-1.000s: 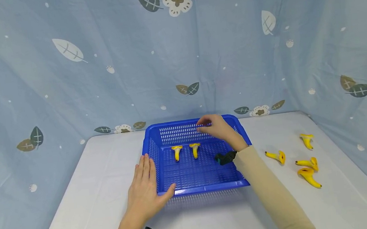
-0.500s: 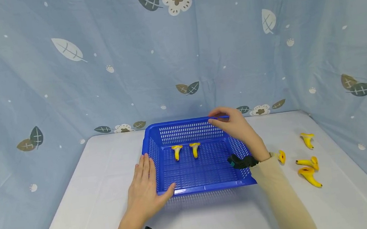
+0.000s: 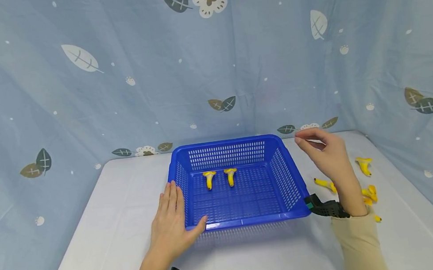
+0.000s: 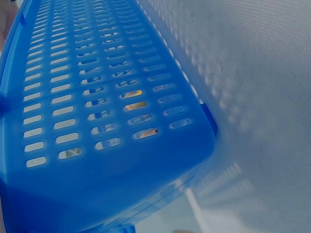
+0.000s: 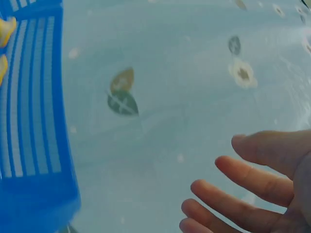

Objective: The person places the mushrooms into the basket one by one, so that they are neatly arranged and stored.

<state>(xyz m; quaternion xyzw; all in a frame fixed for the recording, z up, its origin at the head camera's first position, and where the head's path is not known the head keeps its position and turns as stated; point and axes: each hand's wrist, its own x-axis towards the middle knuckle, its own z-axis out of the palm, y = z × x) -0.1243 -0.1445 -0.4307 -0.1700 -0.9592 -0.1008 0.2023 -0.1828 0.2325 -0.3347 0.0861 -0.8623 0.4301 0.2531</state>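
Observation:
My left hand (image 3: 171,227) rests with straight fingers on the left front corner of a blue plastic basket (image 3: 246,221), its thumb along the front rim. Two yellow trumpet-shaped mushrooms (image 3: 231,177) lie side by side on the basket floor. Just right of the basket, my right hand (image 3: 330,157) is in the air with loosely bent fingers and holds nothing; its spread fingers (image 5: 252,179) show in the right wrist view. Several more of these mushrooms (image 3: 364,166) lie on the table to the right, some partly hidden by my right hand and wrist.
The basket stands on a white-covered table (image 3: 127,198). A blue curtain (image 3: 145,72) with leaves and flowers hangs behind it and at both sides. In the left wrist view, the slotted basket wall (image 4: 107,179) fills much of the picture.
My right hand has moved from over the basket out past its right side. The left hand, the basket and the mushrooms have stayed in place.

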